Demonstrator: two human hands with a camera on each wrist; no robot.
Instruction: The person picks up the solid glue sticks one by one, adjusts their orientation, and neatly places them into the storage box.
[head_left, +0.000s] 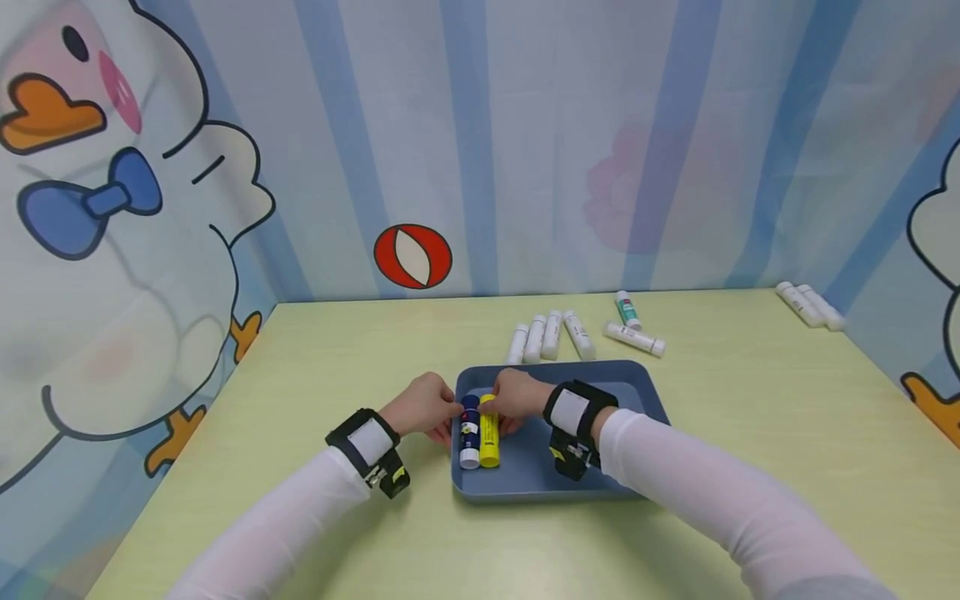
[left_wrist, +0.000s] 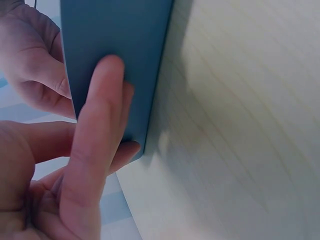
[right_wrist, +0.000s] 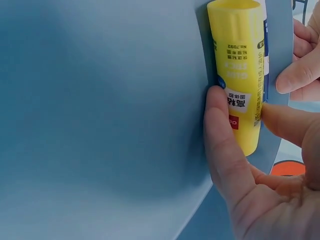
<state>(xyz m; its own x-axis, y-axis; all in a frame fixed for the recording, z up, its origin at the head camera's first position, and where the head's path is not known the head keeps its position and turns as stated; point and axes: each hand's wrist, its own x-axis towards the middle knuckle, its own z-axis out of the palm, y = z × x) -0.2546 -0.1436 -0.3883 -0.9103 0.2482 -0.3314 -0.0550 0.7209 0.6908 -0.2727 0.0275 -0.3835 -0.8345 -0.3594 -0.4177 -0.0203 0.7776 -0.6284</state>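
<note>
A yellow glue stick (head_left: 489, 442) lies in the grey-blue tray (head_left: 547, 479), beside a dark blue glue stick (head_left: 469, 435) with a white end. My right hand (head_left: 521, 395) pinches the yellow one between thumb and fingers near its far end; the right wrist view shows its printed label (right_wrist: 238, 100). At the tray's left side is my left hand (head_left: 420, 405). Its fingers (left_wrist: 95, 135) press against the outer wall and the thumb reaches over the rim, close to the dark blue stick. The left wrist view does not show the thumb's contact.
Several white glue sticks (head_left: 551, 335) lie behind the tray. A green-and-white glue stick (head_left: 627, 310) and another white one (head_left: 634, 340) are to their right. Two white sticks (head_left: 810, 306) lie at the table's far right corner. A printed curtain (head_left: 540, 150) hangs behind the table.
</note>
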